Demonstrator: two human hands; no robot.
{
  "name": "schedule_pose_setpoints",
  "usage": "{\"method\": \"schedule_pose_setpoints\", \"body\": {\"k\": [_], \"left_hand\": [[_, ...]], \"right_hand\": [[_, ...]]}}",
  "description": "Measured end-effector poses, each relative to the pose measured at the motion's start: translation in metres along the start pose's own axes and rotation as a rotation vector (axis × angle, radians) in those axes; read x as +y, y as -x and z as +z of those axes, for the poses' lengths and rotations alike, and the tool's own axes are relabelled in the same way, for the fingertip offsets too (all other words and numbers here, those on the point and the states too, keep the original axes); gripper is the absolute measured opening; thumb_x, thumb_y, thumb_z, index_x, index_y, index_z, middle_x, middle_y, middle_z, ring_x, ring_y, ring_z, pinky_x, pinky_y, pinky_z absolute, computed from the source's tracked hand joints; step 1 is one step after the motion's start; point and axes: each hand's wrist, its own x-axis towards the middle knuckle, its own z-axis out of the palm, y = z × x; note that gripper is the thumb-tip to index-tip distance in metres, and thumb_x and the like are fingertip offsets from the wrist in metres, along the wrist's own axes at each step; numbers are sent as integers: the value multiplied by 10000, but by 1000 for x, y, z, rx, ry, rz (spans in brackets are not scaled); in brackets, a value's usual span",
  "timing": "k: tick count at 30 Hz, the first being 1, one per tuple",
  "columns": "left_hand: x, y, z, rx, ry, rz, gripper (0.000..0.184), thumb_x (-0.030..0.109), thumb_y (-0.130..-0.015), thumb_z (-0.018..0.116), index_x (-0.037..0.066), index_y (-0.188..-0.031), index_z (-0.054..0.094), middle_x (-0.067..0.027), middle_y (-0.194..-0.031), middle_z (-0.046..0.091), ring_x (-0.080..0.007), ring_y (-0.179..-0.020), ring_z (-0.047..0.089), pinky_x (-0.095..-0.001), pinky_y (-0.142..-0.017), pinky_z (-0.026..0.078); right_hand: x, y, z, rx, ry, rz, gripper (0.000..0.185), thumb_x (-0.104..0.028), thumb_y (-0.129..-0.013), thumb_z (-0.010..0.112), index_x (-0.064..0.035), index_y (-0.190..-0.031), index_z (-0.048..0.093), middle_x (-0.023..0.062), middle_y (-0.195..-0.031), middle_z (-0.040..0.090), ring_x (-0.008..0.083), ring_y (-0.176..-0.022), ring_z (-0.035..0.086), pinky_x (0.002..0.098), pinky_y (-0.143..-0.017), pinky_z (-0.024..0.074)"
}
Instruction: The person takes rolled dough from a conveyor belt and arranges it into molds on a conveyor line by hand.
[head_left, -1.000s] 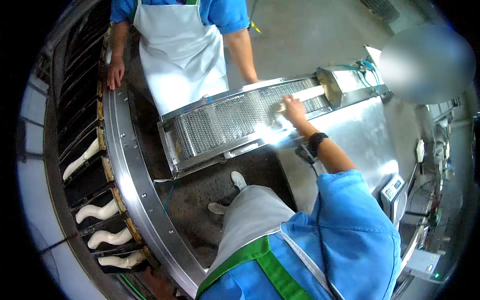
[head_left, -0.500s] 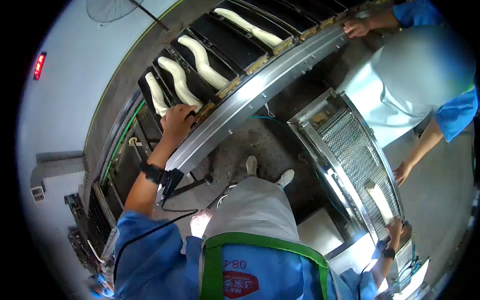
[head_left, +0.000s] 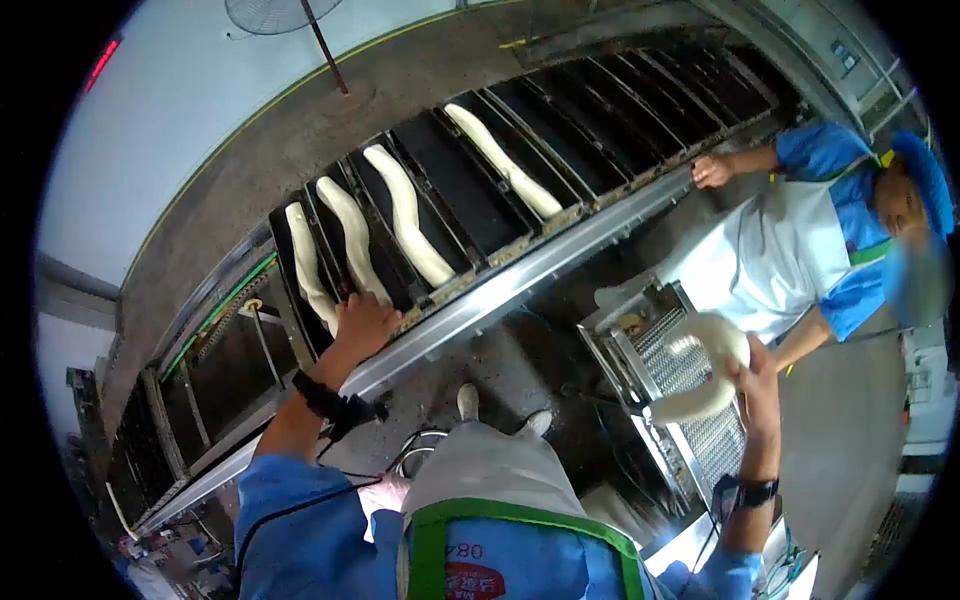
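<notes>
The right hand's fingers curl around a bent white roll at right of frame, over the mesh belt; carrying seems in hand, calling for support beneath the bend. The left hand, left of centre, rests by black trays, its grip unclear.

The pale curved length looks smooth, like the faintly glossy pale lengths on matt trays. The rail is shiny bare metal, the belt rough metal mesh, the aprons smooth and plastic-looking, the sleeves matt cloth.
</notes>
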Motion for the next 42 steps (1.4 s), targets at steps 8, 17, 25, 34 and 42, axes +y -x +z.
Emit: {"method": "schedule_pose_setpoints", "body": {"k": [8,17,25,34,42], "left_hand": [[10,15,-57,-25,438,-65,244,332,-728,490,171,-878,597,-55,-899,523,-269,-949,397,-431,-786,273],[41,-37,-77,167,383,24,299,284,-734,505,146,-996,544,-83,-1046,461,-266,-1019,353,-422,-845,249],[104,-135,-63,155,374,276,266,234,-714,502,136,-949,578,-42,-1037,490,-232,-1029,348,-414,-864,201],[93,-251,-36,-12,-264,268,199,263,-687,480,164,-768,633,2,-817,551,-215,-955,397,-440,-805,241],[64,-260,-48,-321,-113,214,319,359,-770,406,127,-897,582,-171,-775,561,-349,-806,486,-444,-688,398]], "right_hand": [[-91,-163,131,-295,-274,-206,340,-248,-734,577,25,-914,481,64,-762,537,105,-660,510,223,-609,416],[-32,-228,148,-548,294,-307,473,-288,-756,552,-2,-1111,425,136,-1165,375,264,-1080,373,312,-892,303],[30,-203,37,-505,193,-43,338,-253,-776,536,-16,-1015,500,42,-931,534,122,-875,483,247,-763,381],[65,-195,-69,-374,54,186,316,-267,-764,548,-19,-956,513,58,-887,557,128,-802,522,234,-672,412],[61,-190,-157,-241,-17,212,321,-250,-768,551,-7,-976,517,42,-855,561,116,-782,512,231,-684,413]]}}
